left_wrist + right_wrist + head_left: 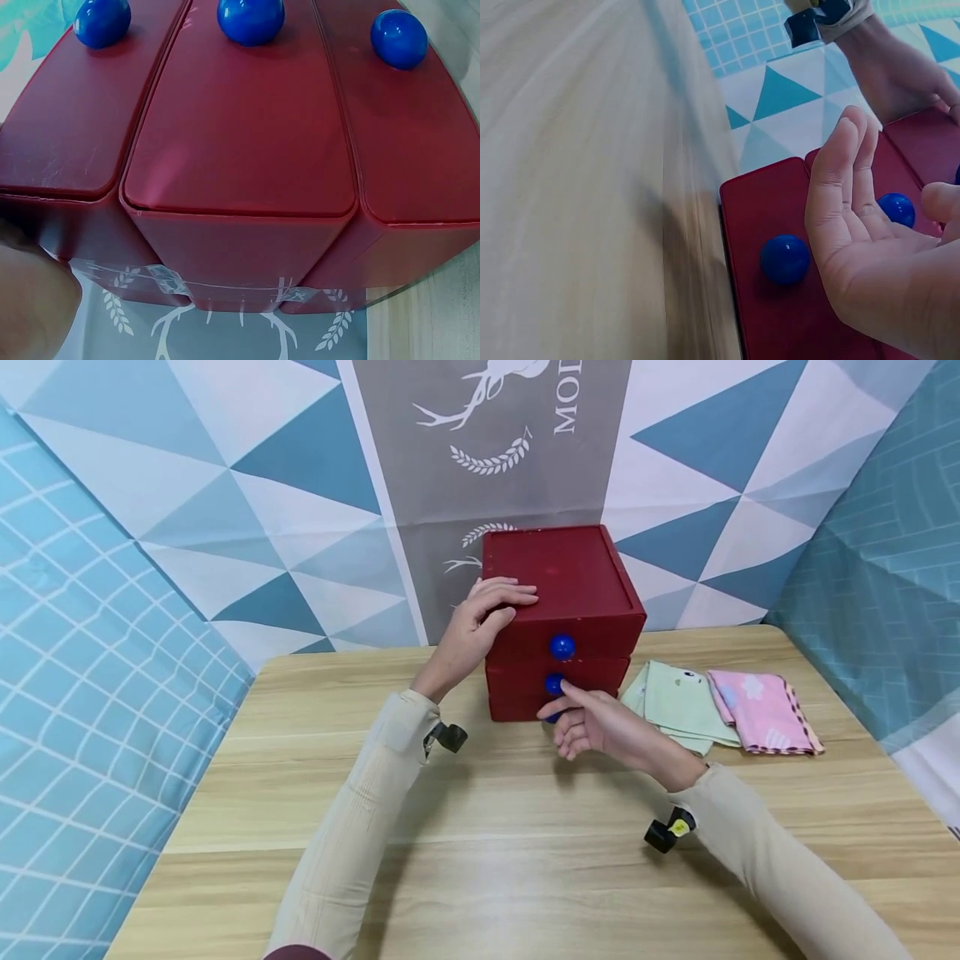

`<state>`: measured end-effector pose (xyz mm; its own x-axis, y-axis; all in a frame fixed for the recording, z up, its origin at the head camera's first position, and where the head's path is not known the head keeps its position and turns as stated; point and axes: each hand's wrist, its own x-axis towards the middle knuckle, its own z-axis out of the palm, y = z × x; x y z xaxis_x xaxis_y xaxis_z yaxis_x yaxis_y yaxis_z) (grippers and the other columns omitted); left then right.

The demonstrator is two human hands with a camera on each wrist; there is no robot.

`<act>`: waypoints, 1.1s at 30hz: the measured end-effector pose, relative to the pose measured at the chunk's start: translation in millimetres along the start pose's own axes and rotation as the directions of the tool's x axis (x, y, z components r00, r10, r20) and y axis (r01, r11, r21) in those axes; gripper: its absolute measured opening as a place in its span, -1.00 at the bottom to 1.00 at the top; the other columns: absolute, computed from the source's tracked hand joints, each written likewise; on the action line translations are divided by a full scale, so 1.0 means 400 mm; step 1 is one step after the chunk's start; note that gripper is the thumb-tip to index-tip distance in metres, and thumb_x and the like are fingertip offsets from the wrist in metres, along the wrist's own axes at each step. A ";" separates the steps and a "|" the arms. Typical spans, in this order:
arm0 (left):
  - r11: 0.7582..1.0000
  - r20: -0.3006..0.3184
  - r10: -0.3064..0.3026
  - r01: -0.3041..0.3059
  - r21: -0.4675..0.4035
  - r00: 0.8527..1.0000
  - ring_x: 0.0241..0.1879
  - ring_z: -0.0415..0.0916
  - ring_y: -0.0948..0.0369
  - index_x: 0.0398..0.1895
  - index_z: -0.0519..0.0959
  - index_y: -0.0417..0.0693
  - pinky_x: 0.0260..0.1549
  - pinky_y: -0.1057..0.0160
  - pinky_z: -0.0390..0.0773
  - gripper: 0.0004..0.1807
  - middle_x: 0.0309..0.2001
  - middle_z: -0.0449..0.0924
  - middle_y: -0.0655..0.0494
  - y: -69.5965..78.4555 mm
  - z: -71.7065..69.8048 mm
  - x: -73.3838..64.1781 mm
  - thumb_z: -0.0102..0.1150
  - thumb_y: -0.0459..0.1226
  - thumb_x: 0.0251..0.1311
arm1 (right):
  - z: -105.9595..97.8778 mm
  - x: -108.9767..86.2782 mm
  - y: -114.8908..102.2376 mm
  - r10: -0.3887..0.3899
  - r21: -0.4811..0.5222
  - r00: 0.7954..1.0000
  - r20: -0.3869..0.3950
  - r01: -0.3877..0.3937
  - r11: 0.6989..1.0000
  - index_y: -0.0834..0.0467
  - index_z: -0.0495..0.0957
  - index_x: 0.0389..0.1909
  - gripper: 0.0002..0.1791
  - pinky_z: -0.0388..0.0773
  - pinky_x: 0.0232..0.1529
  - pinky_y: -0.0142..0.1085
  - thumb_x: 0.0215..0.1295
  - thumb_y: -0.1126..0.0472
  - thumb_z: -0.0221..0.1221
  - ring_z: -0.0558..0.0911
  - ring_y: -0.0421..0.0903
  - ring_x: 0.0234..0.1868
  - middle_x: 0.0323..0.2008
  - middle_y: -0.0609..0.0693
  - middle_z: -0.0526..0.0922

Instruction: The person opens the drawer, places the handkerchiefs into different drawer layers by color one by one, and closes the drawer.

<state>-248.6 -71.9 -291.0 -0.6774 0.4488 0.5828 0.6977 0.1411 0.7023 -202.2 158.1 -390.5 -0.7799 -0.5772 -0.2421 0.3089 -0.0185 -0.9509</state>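
Observation:
A dark red chest (558,577) with three stacked drawers stands at the back of the table. Each drawer front carries a round blue knob, and all three show in the left wrist view, including the middle knob (250,16). My left hand (480,631) rests on the chest's top left edge, fingers laid over the top. In front of the lower drawers is my right hand (611,731), its fingers loosely extended and holding nothing. Its thumb comes near the middle knob (897,209), which shows between thumb and fingers in the right wrist view. The bottom knob (784,259) lies just beside that hand.
To the right of the chest lie a folded pale green cloth (686,702) and a folded pink cloth (767,712), side by side. The wooden table (480,877) reaches back to a patterned wall covering (300,527). Blue tiled sheeting (82,693) hangs at the left.

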 end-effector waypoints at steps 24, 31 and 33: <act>0.999 -0.008 0.032 -0.032 -0.012 0.999 0.34 0.24 -0.08 0.05 0.61 -0.39 0.37 0.29 0.12 -0.67 0.19 0.54 -0.25 -0.006 0.008 0.003 -0.13 -0.50 0.40 | 0.000 0.038 0.002 -0.038 0.082 0.999 -0.026 0.040 0.996 0.49 0.34 0.24 -0.22 0.67 -0.37 -0.29 0.54 -0.22 -0.14 0.67 -0.12 -0.50 -0.50 0.01 0.67; 0.999 -0.018 0.033 -0.034 -0.004 0.999 0.33 0.25 -0.10 0.03 0.62 -0.39 0.38 0.28 0.11 -0.67 0.18 0.56 -0.24 -0.005 0.006 0.001 -0.12 -0.51 0.38 | 0.005 0.029 0.004 -0.027 0.073 1.000 -0.004 0.027 0.997 0.51 0.30 0.27 -0.20 0.65 -0.41 -0.29 0.54 -0.22 -0.15 0.66 -0.12 -0.50 -0.50 0.01 0.67; 1.000 -0.018 0.026 -0.026 -0.006 1.000 0.33 0.26 -0.08 0.03 0.62 -0.39 0.38 0.27 0.10 -0.67 0.18 0.56 -0.23 -0.006 0.005 0.001 -0.13 -0.50 0.39 | 0.007 0.025 0.006 -0.024 0.063 1.000 -0.003 0.024 0.998 0.52 0.29 0.28 -0.18 0.65 -0.42 -0.29 0.54 -0.22 -0.15 0.67 -0.12 -0.50 -0.50 0.01 0.68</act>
<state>-249.9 -70.3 -293.3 -0.6629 0.4367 0.6081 0.7139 0.1242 0.6891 -207.6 149.9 -394.7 -0.7889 -0.5738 -0.2198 0.3237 -0.0840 -0.9424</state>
